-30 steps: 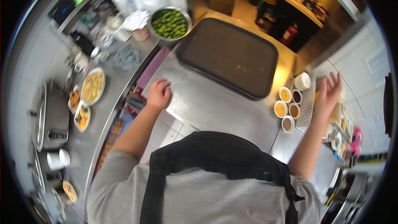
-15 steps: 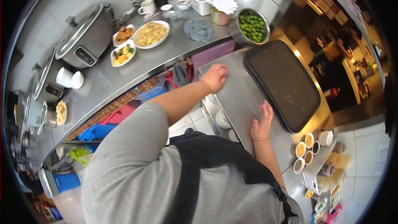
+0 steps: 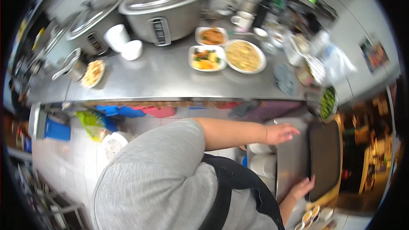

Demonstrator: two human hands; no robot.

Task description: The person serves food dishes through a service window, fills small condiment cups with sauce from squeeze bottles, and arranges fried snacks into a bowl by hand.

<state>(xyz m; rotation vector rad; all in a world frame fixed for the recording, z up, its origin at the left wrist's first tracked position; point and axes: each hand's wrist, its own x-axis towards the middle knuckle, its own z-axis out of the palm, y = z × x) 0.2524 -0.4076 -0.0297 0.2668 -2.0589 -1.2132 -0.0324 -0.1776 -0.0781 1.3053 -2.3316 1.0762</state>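
My left hand (image 3: 282,133) is over the steel table (image 3: 289,159), its fingers stretched out and holding nothing. Near the lower left edge of the dark tray (image 3: 324,159) is my right hand (image 3: 303,187), its fingers apart and nothing in them. Beyond my left hand stands the steel bowl of green fruit (image 3: 328,102). On the long steel counter are an oval dish of noodles (image 3: 243,56), a square dish of fried food (image 3: 211,36) and a dish of yellow and green food (image 3: 207,58).
Large cookers (image 3: 162,10) line the wall, with white bowls (image 3: 132,50) stacked before them. A plate of pale food (image 3: 93,73) lies at the left. A grey cloth (image 3: 285,79) is near the counter's right end. Small sauce cups (image 3: 306,216) stand at the lower right.
The view has swung left, so the counter and cookers fill the upper part and the tray has shifted to the right edge. Both hands remain empty, with the right hand now nearer the tray's lower end.
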